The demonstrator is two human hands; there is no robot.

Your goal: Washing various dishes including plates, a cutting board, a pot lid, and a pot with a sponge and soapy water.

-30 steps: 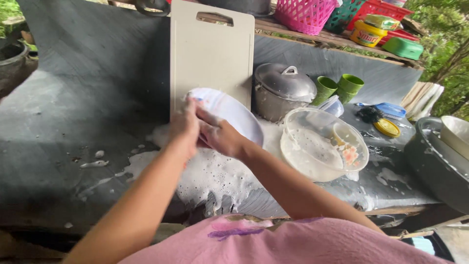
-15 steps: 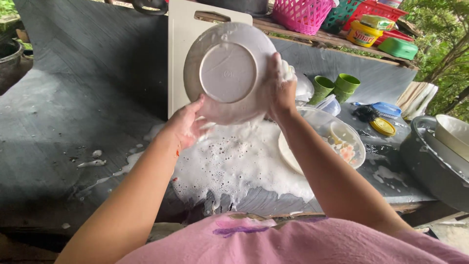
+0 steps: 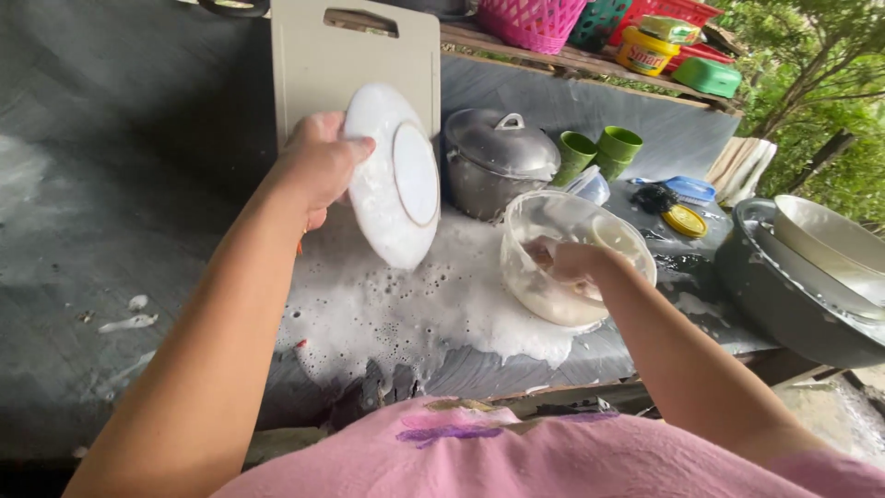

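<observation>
A person in a pink top stands at a dark, wet worktop [image 3: 138,240] outdoors. The left hand [image 3: 318,166] holds one white plate [image 3: 395,175] up on edge above the worktop's middle, thumb curled over the rim, the plate's soapy underside facing the camera. The right hand [image 3: 564,260] is sunk into one clear plastic bowl [image 3: 572,258] standing near the worktop's front edge, to the right of the plate; whether its fingers are closed on anything inside cannot be told. A wide patch of white foam [image 3: 415,304] spreads over the worktop below the plate and up to the bowl.

One pale cutting board [image 3: 355,69] leans upright at the back edge, just behind the plate. Beside it sits one metal pot with a lid [image 3: 493,161], then two green cups [image 3: 599,152]. On the shelf at the back right corner are one pink basket [image 3: 530,20] and one yellow tub [image 3: 645,51]. At the right edge, one large grey basin [image 3: 784,295] holds stacked pale dishes.
</observation>
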